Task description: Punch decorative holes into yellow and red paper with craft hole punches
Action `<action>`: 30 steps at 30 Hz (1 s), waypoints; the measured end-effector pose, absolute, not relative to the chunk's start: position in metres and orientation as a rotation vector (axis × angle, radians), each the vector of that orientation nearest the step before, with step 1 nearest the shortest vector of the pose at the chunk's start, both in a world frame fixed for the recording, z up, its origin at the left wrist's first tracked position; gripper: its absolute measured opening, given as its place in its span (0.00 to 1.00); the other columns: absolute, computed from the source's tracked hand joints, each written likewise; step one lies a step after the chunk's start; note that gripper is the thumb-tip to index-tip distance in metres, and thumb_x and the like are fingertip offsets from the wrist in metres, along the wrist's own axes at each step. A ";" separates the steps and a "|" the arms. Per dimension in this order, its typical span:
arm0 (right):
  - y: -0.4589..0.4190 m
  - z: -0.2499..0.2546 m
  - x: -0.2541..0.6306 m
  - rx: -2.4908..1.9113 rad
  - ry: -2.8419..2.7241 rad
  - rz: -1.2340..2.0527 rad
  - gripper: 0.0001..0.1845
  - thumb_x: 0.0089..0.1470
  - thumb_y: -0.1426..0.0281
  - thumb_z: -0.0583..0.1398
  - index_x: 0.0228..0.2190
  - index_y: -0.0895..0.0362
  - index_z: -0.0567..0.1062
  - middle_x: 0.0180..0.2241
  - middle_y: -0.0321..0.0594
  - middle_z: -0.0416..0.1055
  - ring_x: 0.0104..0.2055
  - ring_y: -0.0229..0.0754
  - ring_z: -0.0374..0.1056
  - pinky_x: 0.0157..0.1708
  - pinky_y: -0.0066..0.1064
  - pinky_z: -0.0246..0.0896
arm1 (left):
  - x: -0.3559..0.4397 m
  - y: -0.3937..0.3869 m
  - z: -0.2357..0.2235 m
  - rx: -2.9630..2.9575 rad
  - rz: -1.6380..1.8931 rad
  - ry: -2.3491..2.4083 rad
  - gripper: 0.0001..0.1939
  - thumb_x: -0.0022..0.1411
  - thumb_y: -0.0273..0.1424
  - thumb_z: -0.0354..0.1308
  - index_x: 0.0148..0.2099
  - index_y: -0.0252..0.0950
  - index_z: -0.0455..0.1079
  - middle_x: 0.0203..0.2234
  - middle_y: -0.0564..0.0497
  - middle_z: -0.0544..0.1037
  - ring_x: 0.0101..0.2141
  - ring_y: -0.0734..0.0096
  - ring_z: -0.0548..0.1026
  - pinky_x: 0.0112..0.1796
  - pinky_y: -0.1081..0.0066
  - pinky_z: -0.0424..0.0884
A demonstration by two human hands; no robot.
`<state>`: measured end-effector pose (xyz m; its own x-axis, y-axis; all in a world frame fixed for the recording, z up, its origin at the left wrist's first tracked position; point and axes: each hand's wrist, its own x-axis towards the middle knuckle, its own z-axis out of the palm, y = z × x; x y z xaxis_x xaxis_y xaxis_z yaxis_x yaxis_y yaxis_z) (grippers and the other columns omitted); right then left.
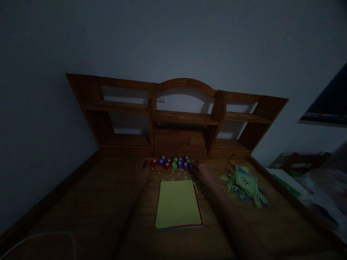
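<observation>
Near the back of the desk, several small red, purple and green craft punches (174,165) with round white tops stand close together in two uneven rows. At the left end, my left hand (143,169) has its fingers stretched toward a red craft punch (154,163), close beside or touching it. My right hand (201,169) is at the other end, its fingertips closed on a purple craft punch (191,167) that they partly cover. Small pale paper bits (173,174) lie scattered in front of the punches. Dim light blurs the finger details.
A stack of coloured paper (178,204), yellow on top, lies between my forearms. To the right is a heap of yellow-green and blue perforated pieces (246,183). A wooden shelf unit (185,117) closes off the back. A pale cable (51,233) runs across the lower left.
</observation>
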<state>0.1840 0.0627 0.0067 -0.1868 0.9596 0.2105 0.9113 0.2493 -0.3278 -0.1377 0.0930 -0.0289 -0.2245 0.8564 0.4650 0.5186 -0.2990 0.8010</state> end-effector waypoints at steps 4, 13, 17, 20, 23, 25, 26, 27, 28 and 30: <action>0.061 0.009 0.183 -1.709 -2.165 0.186 0.13 0.57 0.73 0.55 0.43 0.57 0.75 0.46 0.45 0.69 0.45 0.41 0.67 0.45 0.27 0.57 | -0.137 0.093 -0.029 1.740 1.546 1.654 0.14 0.61 0.36 0.48 0.38 0.38 0.74 0.37 0.48 0.76 0.41 0.63 0.73 0.47 0.61 0.67; 0.059 0.009 0.183 -1.720 -2.166 0.175 0.12 0.58 0.72 0.54 0.42 0.57 0.74 0.45 0.45 0.68 0.44 0.42 0.68 0.44 0.26 0.57 | -0.137 0.091 -0.025 1.766 1.522 1.661 0.14 0.61 0.36 0.48 0.38 0.39 0.74 0.37 0.48 0.77 0.41 0.62 0.73 0.46 0.62 0.67; 0.059 0.009 0.182 -1.728 -2.164 0.161 0.12 0.59 0.71 0.54 0.42 0.57 0.75 0.45 0.46 0.68 0.41 0.42 0.68 0.42 0.26 0.57 | -0.138 0.093 -0.028 1.768 1.523 1.676 0.14 0.62 0.37 0.48 0.40 0.39 0.74 0.38 0.48 0.76 0.42 0.62 0.73 0.47 0.61 0.67; 0.059 0.008 0.182 -1.722 -2.166 0.157 0.12 0.59 0.71 0.54 0.41 0.57 0.75 0.44 0.46 0.68 0.42 0.42 0.68 0.42 0.26 0.57 | -0.139 0.093 -0.030 1.780 1.512 1.665 0.14 0.62 0.37 0.48 0.40 0.39 0.74 0.38 0.47 0.76 0.42 0.62 0.73 0.47 0.61 0.67; 0.059 0.008 0.182 -1.718 -2.166 0.161 0.12 0.59 0.71 0.53 0.41 0.58 0.75 0.44 0.45 0.68 0.43 0.41 0.68 0.44 0.26 0.56 | -0.139 0.093 -0.030 1.785 1.527 1.643 0.14 0.62 0.37 0.48 0.40 0.39 0.74 0.38 0.48 0.76 0.42 0.62 0.73 0.47 0.61 0.66; 0.059 0.008 0.182 -1.710 -2.166 0.164 0.12 0.59 0.72 0.53 0.41 0.57 0.75 0.44 0.45 0.68 0.44 0.41 0.68 0.44 0.26 0.56 | -0.138 0.093 -0.030 1.780 1.545 1.640 0.14 0.62 0.36 0.48 0.39 0.39 0.74 0.38 0.48 0.76 0.42 0.63 0.73 0.47 0.62 0.67; 0.058 0.009 0.182 -1.704 -2.167 0.165 0.12 0.59 0.72 0.53 0.41 0.57 0.75 0.45 0.45 0.68 0.44 0.41 0.68 0.44 0.26 0.56 | -0.138 0.093 -0.030 1.773 1.552 1.640 0.14 0.61 0.36 0.49 0.39 0.39 0.74 0.37 0.48 0.76 0.42 0.62 0.73 0.46 0.62 0.67; 0.058 0.009 0.182 -1.698 -2.170 0.167 0.13 0.60 0.71 0.52 0.41 0.57 0.75 0.45 0.45 0.68 0.44 0.41 0.68 0.44 0.25 0.56 | -0.138 0.092 -0.029 1.767 1.556 1.636 0.13 0.61 0.36 0.49 0.39 0.39 0.74 0.37 0.48 0.76 0.42 0.62 0.73 0.46 0.62 0.67; 0.057 0.010 0.182 -1.693 -2.171 0.169 0.13 0.60 0.71 0.52 0.41 0.57 0.75 0.44 0.45 0.68 0.44 0.41 0.68 0.45 0.25 0.56 | -0.137 0.092 -0.029 1.764 1.554 1.626 0.13 0.61 0.36 0.49 0.39 0.39 0.74 0.37 0.48 0.76 0.42 0.62 0.73 0.46 0.62 0.67; 0.056 0.010 0.182 -1.687 -2.174 0.174 0.14 0.60 0.71 0.51 0.41 0.57 0.75 0.44 0.45 0.69 0.44 0.41 0.68 0.45 0.26 0.56 | -0.137 0.091 -0.027 1.760 1.544 1.614 0.13 0.61 0.36 0.49 0.39 0.38 0.74 0.38 0.47 0.76 0.42 0.62 0.73 0.47 0.61 0.67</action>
